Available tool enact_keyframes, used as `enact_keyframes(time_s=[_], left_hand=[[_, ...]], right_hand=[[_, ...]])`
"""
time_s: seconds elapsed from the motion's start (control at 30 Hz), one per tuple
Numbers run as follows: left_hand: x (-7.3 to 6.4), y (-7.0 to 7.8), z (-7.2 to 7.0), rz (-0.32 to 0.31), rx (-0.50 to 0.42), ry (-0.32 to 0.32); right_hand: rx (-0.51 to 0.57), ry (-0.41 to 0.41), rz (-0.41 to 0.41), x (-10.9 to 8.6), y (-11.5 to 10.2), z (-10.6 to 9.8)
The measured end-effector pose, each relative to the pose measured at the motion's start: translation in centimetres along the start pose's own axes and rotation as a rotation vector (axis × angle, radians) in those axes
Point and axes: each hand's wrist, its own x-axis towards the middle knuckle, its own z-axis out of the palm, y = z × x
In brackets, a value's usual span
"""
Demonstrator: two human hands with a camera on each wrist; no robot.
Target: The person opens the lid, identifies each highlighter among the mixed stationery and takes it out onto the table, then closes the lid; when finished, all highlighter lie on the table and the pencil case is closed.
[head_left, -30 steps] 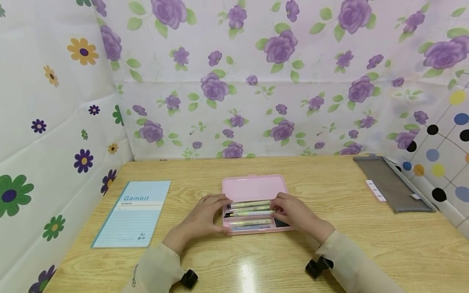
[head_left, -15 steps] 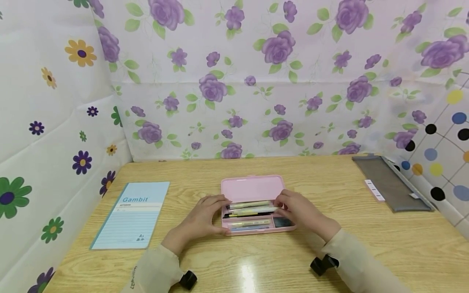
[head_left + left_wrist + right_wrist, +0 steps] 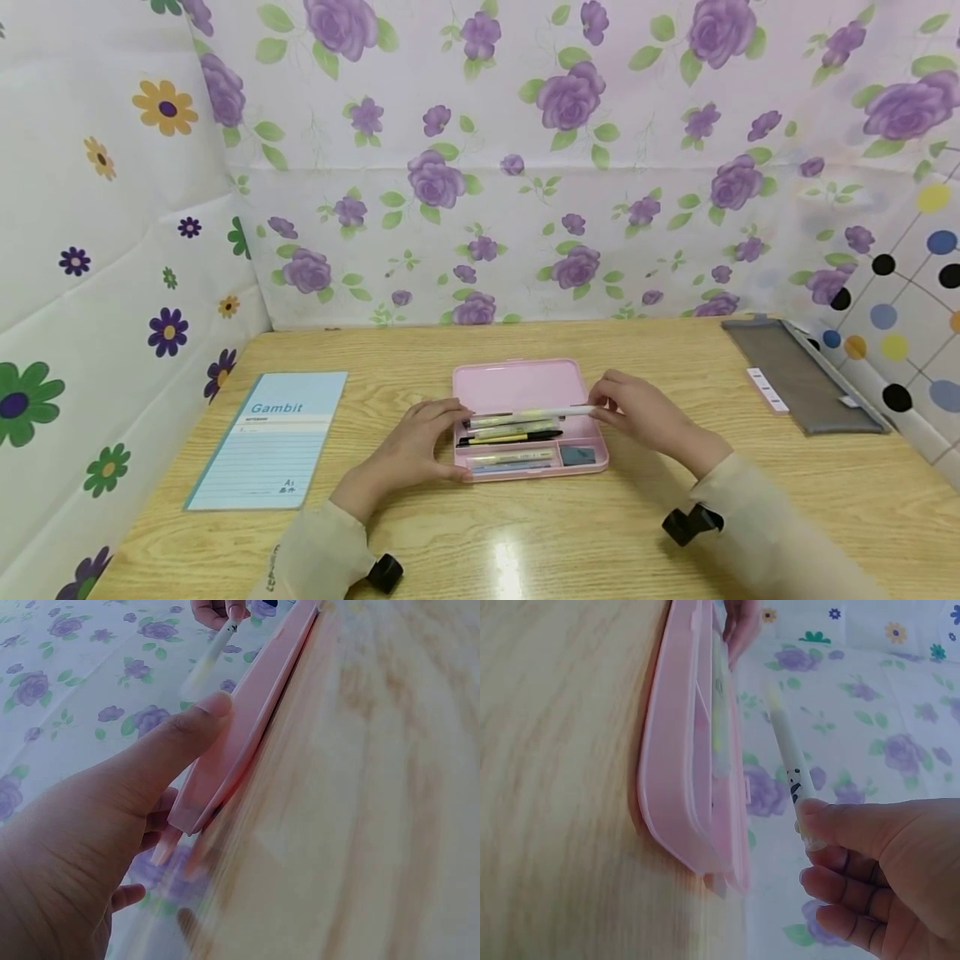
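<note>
An open pink pencil case (image 3: 517, 385) lies on the table, its lid folded back. My left hand (image 3: 408, 442) grips the case's left end, the thumb along the front wall in the left wrist view. Above the case's right end, my right hand (image 3: 652, 417) pinches a white pen (image 3: 789, 754) by its end between thumb and fingers. A panda print and a pale yellow tip show on that pen in the right wrist view. Several pens stay inside the case, among them a black-and-yellow pen (image 3: 513, 438). A dark grey block (image 3: 577, 456) sits in the small front right compartment.
A light blue notebook (image 3: 273, 442) marked "Gambit" lies on the left of the table. At the back right is a grey mesh pouch (image 3: 810, 379), with a small white-and-pink strip (image 3: 767, 390) at its left edge. Floral cloth (image 3: 510, 250) hangs behind the table.
My right hand has lifted the white pen out of the row and moved right and slightly back with it. The grey block is now uncovered. My left hand has stayed at the case.
</note>
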Motion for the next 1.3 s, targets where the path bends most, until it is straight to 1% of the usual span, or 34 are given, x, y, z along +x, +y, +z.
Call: enact_keyframes(time_s=[0.13, 0.33, 0.67, 0.97, 1.13, 1.3], left_hand=[[-0.1, 0.1, -0.1, -0.004, -0.007, -0.002], [0.0, -0.1, 0.1, -0.001, 0.008, 0.007], [-0.1, 0.2, -0.2, 0.0, 0.004, 0.005], [-0.1, 0.0, 0.2, 0.006, -0.002, 0.01], [-0.2, 0.0, 0.0, -0.004, -0.007, 0.013], [-0.2, 0.0, -0.1, -0.001, -0.01, 0.005]], right_hand=[[-0.005, -0.005, 0.021, -0.2, 0.8, -0.7], [-0.011, -0.002, 0.083, -0.9, 2.3, -1.5], [-0.025, 0.012, 0.114, -1.7, 4.5, -2.8], [-0.012, 0.02, 0.182, -3.4, 7.1, -2.5], [0.008, 0.026, 0.201, -4.2, 8.3, -2.2], [0.018, 0.008, 0.219, -4.9, 9.3, -1.8]])
